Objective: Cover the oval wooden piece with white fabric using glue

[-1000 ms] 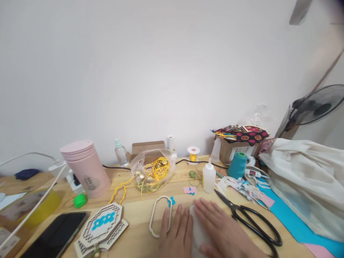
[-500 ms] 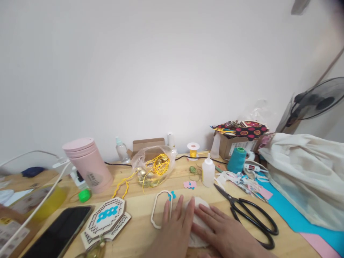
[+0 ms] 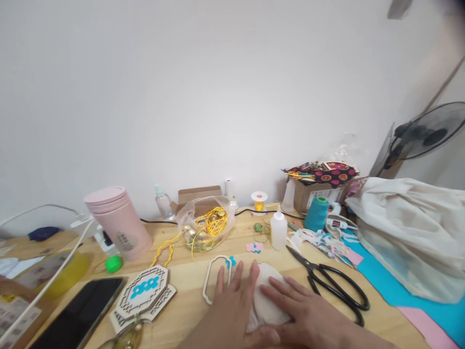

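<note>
Both my hands lie flat on a pale, off-white fabric-like piece [image 3: 269, 294] at the front of the table. My left hand [image 3: 236, 303] covers its left edge, fingers stretched out and slightly spread. Across its right side rests my right hand [image 3: 303, 305], fingers extended, pressing the surface. Left of my left fingers is a thin wooden frame with a notched outline [image 3: 206, 283], partly hidden by the hand. A small blue paper cutout [image 3: 230, 262] lies at the frame's upper right. Black-handled scissors [image 3: 332, 283] lie right of my right hand.
Behind the hands stand a white glue bottle [image 3: 279, 232] and a pink paper cutout [image 3: 254, 247]. At left are octagonal wooden ornaments [image 3: 143, 293], a phone [image 3: 78, 315] and a pink tumbler [image 3: 119, 223]. A teal thread cone [image 3: 317, 214] and a white cloth bag [image 3: 410, 232] sit right.
My hands have moved slightly apart, the left one shifting left, so more of the pale piece shows between them. The view has shifted slightly.
</note>
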